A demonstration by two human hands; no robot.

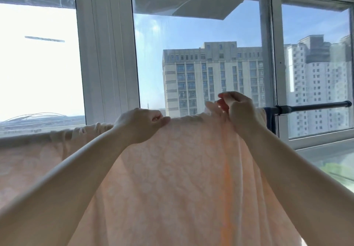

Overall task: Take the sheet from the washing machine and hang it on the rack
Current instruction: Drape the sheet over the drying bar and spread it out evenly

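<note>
Counts: one sheet (172, 169), one rack rod (314, 106), two hands, three window panes, two tower blocks outside, one dark blue cloth (271, 119).

Sheet: pale peach-pink, faint round floral pattern woven in, thin enough for light to come through. It's draped over the rod along the window, with its top edge running from far left to just short of the rod's bare right end. Bunched and gathered at the left, smoother in the middle, long vertical folds under the right hand with one stronger orange streak. It hangs down past the bottom of the view.

Left hand (140, 125): fingers curled, pinching the sheet's top edge near the middle.

Right hand (237, 109): raised slightly above the rod line, fingers curled, pinching a lifted fold of the sheet's edge.

Bare black rod shows only at the right; the dark blue cloth hangs from it just beside the sheet's right edge, partly behind the right forearm.

White window frame (107, 54) behind.
</note>
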